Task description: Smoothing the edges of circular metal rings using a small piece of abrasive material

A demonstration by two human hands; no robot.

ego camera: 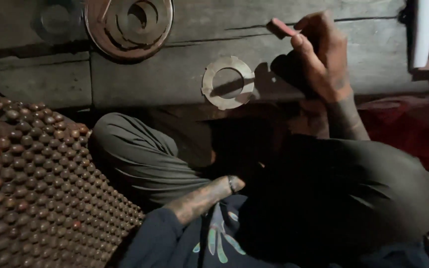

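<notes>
The right hand (321, 54) is raised over the grey wooden floor (175, 74), its fingers pinched around a small flat reddish piece (280, 27) that sticks out toward the upper left. A notched metal ring (228, 82) lies flat on the floor just left of that hand and below the piece, apart from both. Farther left of the ring, a stack of larger round plates (129, 22) rests on the boards. The left hand (232, 184), below the ring, is mostly hidden against dark trousers; its grip cannot be told. A wooden beaded mat (35, 188) lies far left of the ring.

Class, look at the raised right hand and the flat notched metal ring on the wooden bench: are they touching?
Apart. The head view shows the right hand raised beside the notched ring, with bare wood and shadow between them.
</notes>
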